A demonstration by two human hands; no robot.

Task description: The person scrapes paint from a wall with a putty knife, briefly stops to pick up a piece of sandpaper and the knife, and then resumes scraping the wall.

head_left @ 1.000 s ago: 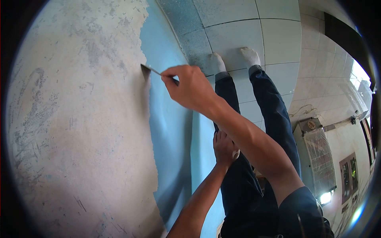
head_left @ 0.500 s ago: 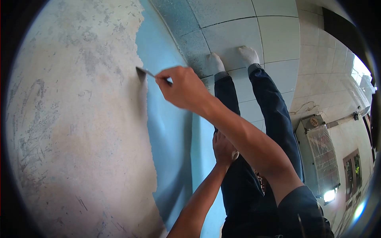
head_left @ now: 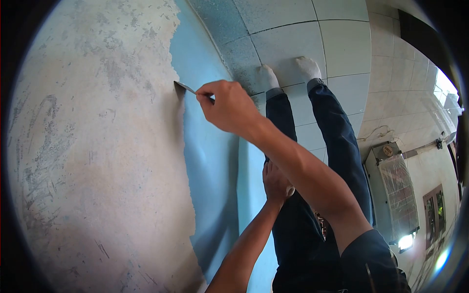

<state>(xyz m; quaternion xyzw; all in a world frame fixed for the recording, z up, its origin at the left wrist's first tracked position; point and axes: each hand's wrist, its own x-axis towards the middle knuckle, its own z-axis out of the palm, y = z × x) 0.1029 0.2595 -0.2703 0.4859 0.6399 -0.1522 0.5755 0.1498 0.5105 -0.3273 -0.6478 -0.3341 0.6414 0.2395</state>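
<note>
My right hand (head_left: 229, 106) is closed around the handle of a scraper (head_left: 181, 88), a putty knife with a thin, dark metal blade. The blade's tip is at the ragged border between the bare, pale wall (head_left: 112, 161) and the blue paint (head_left: 207, 156). Its shadow falls on the wall just below. Lower down, my left hand (head_left: 277, 183) lies on my trouser leg (head_left: 298, 219), fingers stretched out. A small pale spot shows beside that hand; what it is I cannot make out.
My feet (head_left: 308, 68) stand on pale floor tiles (head_left: 342, 46) dusted with specks along the wall's base. At the right are a grey box-shaped unit with a plastic-covered side (head_left: 398, 188), a bright lamp (head_left: 405, 241) and a small window (head_left: 434, 215).
My right hand and the scraper have shifted slightly right, toward the blue paint. The whole view has moved a little too. My left hand stays on the leg.
</note>
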